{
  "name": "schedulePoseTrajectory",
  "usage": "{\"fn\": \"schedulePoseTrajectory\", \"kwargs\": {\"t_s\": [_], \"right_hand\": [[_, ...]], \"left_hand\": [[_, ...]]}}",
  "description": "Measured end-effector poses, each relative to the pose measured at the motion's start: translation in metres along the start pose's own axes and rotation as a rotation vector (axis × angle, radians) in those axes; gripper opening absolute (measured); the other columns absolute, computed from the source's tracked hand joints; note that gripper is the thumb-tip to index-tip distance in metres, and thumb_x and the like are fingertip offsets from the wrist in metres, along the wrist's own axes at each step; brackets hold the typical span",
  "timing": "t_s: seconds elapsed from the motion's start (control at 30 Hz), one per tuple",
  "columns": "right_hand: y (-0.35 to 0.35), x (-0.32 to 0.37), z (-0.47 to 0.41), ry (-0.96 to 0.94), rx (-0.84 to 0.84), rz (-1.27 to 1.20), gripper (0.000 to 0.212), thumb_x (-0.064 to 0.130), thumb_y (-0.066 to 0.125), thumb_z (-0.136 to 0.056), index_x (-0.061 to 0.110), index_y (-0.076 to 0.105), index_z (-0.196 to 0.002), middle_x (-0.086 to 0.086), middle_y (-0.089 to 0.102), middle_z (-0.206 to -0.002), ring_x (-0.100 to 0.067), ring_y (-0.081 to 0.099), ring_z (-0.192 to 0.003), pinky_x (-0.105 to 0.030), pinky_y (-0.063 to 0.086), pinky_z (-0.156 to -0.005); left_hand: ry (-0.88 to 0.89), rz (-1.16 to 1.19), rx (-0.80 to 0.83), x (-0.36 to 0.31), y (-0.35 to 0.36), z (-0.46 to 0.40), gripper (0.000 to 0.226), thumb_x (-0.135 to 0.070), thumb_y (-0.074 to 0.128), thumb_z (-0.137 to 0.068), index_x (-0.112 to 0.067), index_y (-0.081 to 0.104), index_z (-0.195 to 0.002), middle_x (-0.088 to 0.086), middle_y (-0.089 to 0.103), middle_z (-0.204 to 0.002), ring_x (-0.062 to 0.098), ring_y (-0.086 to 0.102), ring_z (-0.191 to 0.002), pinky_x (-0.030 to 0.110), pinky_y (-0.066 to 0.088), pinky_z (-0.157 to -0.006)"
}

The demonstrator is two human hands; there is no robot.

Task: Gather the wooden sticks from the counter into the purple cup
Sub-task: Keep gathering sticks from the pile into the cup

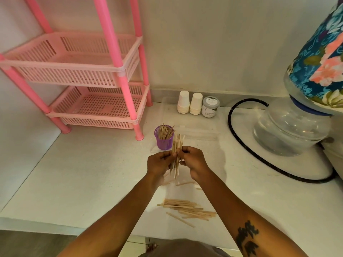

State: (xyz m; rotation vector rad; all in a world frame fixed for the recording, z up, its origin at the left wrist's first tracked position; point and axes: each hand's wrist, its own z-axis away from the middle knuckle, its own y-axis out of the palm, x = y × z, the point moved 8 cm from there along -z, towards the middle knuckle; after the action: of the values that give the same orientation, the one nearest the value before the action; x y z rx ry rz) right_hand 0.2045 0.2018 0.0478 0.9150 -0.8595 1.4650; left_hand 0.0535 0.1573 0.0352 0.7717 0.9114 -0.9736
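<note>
A purple mesh cup [164, 140] stands on the white counter [83, 173] with several wooden sticks upright in it. Just right of it and nearer to me, my left hand [160, 163] and my right hand [193, 161] both grip one bundle of wooden sticks [177, 145], held nearly upright above the counter. A loose pile of wooden sticks [187, 210] lies flat on the counter between my forearms, near the front edge. A few more sticks [182, 183] lie under my wrists.
A pink plastic rack [89, 75] with slotted baskets stands at the back left. Two stacks of white paper cups [189, 105] and a small grey jar [210, 107] sit by the wall. A water bottle on a dispenser [293, 127] and a black hose [241, 143] occupy the right.
</note>
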Motion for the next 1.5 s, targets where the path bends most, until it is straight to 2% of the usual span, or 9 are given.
{"fn": "schedulePoseTrajectory", "kwargs": {"t_s": [0.13, 0.4, 0.53, 0.6, 0.77, 1.03, 1.2, 1.37, 1.5], "right_hand": [[0.004, 0.01, -0.005, -0.021, 0.006, -0.05, 0.005, 0.018, 0.081, -0.088, 0.021, 0.081, -0.092, 0.002, 0.081, -0.087, -0.017, 0.076, -0.086, -0.028, 0.057, -0.069], [0.017, 0.053, -0.018, -0.115, -0.001, -0.199, 0.014, 0.009, 0.083, -0.084, 0.022, 0.082, -0.089, -0.003, 0.082, -0.087, -0.018, 0.079, -0.083, -0.026, 0.061, -0.069], [0.022, 0.082, -0.028, -0.182, -0.05, -0.226, 0.024, 0.007, 0.082, -0.086, 0.007, 0.079, -0.109, -0.007, 0.081, -0.096, -0.023, 0.079, -0.086, -0.034, 0.065, -0.078], [0.023, 0.093, -0.033, -0.212, -0.111, -0.169, 0.031, 0.012, 0.082, -0.086, 0.007, 0.077, -0.116, -0.007, 0.08, -0.102, -0.024, 0.078, -0.09, -0.04, 0.064, -0.086], [0.028, 0.108, -0.048, -0.271, -0.196, -0.079, 0.035, 0.02, 0.08, -0.089, 0.012, 0.075, -0.123, -0.003, 0.079, -0.111, -0.023, 0.076, -0.098, -0.044, 0.06, -0.096], [0.031, 0.095, -0.062, -0.275, -0.269, 0.062, 0.034, 0.028, 0.08, -0.089, 0.016, 0.077, -0.12, 0.002, 0.08, -0.107, -0.008, 0.073, -0.085, -0.03, 0.061, -0.089], [0.039, 0.085, -0.065, -0.244, -0.253, 0.079, 0.033, 0.025, 0.08, -0.089, 0.014, 0.077, -0.12, -0.002, 0.08, -0.109, -0.017, 0.076, -0.094, -0.033, 0.061, -0.092], [0.042, 0.088, -0.066, -0.275, -0.238, 0.246, 0.025, 0.019, 0.079, -0.091, 0.012, 0.079, -0.114, -0.004, 0.081, -0.1, -0.019, 0.076, -0.091, -0.037, 0.061, -0.093], [0.031, 0.098, -0.064, -0.309, -0.313, 0.36, 0.031, 0.012, 0.078, -0.091, 0.008, 0.075, -0.121, -0.008, 0.078, -0.115, -0.021, 0.075, -0.104, -0.034, 0.057, -0.102]], "left_hand": [[0.085, -0.028, -0.002, -0.02, -0.003, -0.005, 0.017, -0.008, 0.082, -0.085, -0.008, 0.081, -0.101, 0.012, 0.081, -0.087, 0.026, 0.078, -0.08, 0.031, 0.064, -0.071], [0.267, -0.185, -0.002, -0.075, -0.006, -0.034, 0.025, -0.008, 0.084, -0.082, -0.012, 0.081, -0.107, 0.0, 0.082, -0.09, 0.021, 0.078, -0.089, 0.033, 0.063, -0.082], [0.359, -0.27, -0.006, -0.106, -0.001, -0.051, 0.023, -0.013, 0.081, -0.087, -0.017, 0.08, -0.109, -0.011, 0.081, -0.091, 0.011, 0.078, -0.086, 0.026, 0.061, -0.083], [0.411, -0.321, -0.012, -0.121, 0.003, -0.058, 0.023, -0.016, 0.079, -0.088, -0.019, 0.08, -0.111, -0.012, 0.081, -0.095, 0.009, 0.077, -0.086, 0.024, 0.061, -0.082], [0.441, -0.33, -0.022, -0.14, 0.01, -0.071, 0.025, -0.016, 0.077, -0.09, -0.021, 0.079, -0.114, -0.023, 0.079, -0.09, -0.001, 0.076, -0.085, 0.008, 0.054, -0.065], [0.374, -0.306, 0.003, -0.122, 0.009, -0.086, 0.027, -0.011, 0.078, -0.089, -0.018, 0.078, -0.114, -0.013, 0.081, -0.095, 0.008, 0.078, -0.088, 0.023, 0.063, -0.081], [0.37, -0.37, -0.015, -0.114, 0.001, -0.091, 0.029, -0.011, 0.077, -0.089, -0.014, 0.077, -0.118, -0.003, 0.08, -0.105, 0.017, 0.077, -0.096, 0.033, 0.06, -0.093], [0.343, -0.405, -0.003, -0.115, -0.005, -0.091, 0.031, 0.0, 0.075, -0.088, -0.006, 0.075, -0.119, 0.005, 0.079, -0.105, 0.014, 0.077, -0.093, 0.036, 0.061, -0.095], [0.352, -0.466, -0.022, -0.12, -0.008, -0.09, 0.037, 0.005, 0.071, -0.09, -0.001, 0.069, -0.126, 0.015, 0.075, -0.115, 0.027, 0.072, -0.108, 0.044, 0.057, -0.103]]}}
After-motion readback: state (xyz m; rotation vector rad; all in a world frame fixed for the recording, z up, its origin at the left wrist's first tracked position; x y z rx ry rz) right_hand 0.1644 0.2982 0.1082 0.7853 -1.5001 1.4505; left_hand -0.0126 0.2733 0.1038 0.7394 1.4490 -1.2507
